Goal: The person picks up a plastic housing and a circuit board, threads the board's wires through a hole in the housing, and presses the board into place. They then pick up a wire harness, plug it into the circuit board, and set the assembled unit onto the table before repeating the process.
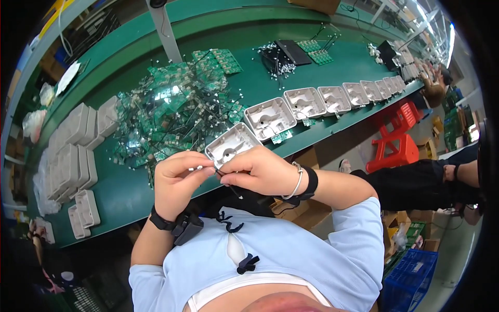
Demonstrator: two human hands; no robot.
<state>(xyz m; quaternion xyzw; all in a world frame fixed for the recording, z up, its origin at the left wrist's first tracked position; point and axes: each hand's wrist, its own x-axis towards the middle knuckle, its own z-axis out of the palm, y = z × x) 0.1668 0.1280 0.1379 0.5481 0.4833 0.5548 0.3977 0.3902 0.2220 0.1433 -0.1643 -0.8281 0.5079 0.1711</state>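
Observation:
My left hand (178, 181) is closed in a pinch, with small white connectors (196, 168) showing between its thumb and fingers. Close beside it, my right hand (266, 171) pinches a thin black cable (222, 173) near the left fingertips. A loose cable end with a small white plug (240, 197) hangs below the right hand. Just beyond both hands lies an open light-grey plastic housing (232, 141), its hollow side up and its near edge partly hidden by my fingers. Exactly how the cable passes between the two hands is hidden.
A large heap of green circuit boards (171, 104) with black wires covers the green bench (125, 205). Open housings (270, 118) run in a row to the right. Stacked housings (73, 166) stand left. Black cables (278, 65) lie farther back. Red stools (392, 151) and another person are at right.

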